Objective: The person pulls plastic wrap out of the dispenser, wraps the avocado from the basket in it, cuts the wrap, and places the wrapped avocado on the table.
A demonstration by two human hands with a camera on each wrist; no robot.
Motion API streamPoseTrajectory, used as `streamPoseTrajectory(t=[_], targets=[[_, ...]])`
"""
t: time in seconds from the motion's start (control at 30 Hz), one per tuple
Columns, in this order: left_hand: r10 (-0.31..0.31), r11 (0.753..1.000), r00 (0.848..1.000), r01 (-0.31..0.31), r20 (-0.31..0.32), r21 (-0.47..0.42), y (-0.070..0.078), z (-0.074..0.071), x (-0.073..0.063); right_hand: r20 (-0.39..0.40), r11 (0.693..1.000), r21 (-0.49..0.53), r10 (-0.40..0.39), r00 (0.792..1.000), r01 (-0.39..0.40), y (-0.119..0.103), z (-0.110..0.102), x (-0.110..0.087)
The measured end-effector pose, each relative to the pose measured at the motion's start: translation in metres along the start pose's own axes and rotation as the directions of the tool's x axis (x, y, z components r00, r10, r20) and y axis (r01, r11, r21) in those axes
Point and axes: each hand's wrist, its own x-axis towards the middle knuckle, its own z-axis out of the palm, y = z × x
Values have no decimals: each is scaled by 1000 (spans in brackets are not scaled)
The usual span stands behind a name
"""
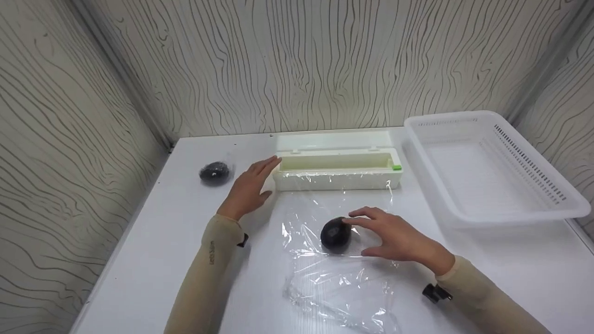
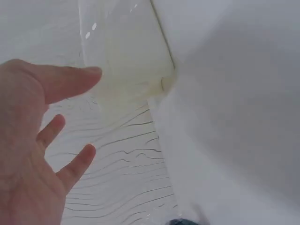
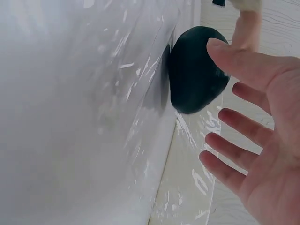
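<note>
Lying on clear film (image 1: pixel 343 276), the dark oval object (image 1: pixel 336 235) is just left of the right hand (image 1: pixel 399 238), its long axis slanting toward far right. That nearer hand is loosely spread, gripping nothing; the left hand (image 1: pixel 248 189), fingers extended, is by the left end of the white box (image 1: pixel 334 181).

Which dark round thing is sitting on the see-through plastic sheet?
The dark round thing next to the right hand: clear film spreads out beneath it. The other dark one, left of the left hand, lies off that sheet.
</note>
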Motion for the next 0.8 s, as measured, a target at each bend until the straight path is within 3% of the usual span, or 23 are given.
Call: streamPoseTrajectory(t=[0.13, 0.27, 0.37, 0.47, 0.57, 0.67, 0.8], targets=[[71, 995, 997, -72, 24, 70, 13, -2, -34, -44, 1000, -18, 19, 999, -19, 6, -7, -18], [161, 986, 978, -165, 130, 18, 30, 2, -66, -25, 1000, 19, 7, 1000, -6, 9, -12, -34], [244, 969, 941, -225, 233, -105, 43, 6, -85, 53, 994, 106, -34, 998, 28, 9, -13, -43], [324, 939, 885, -260, 333, -223, 56, 11, -98, 155, 978, 202, -81, 985, 48, 7, -14, -50], [384, 918, 835, -298, 395, -261, 67, 16, -104, 235, 964, 262, -99, 967, 35, 5, -14, -55], [415, 908, 812, -341, 412, -242, 73, 22, -105, 275, 957, 288, -107, 956, 24, 5, -11, -58], [434, 900, 806, -366, 403, -236, 73, 29, -107, 287, 958, 286, -100, 953, 14, 6, -5, -58]])
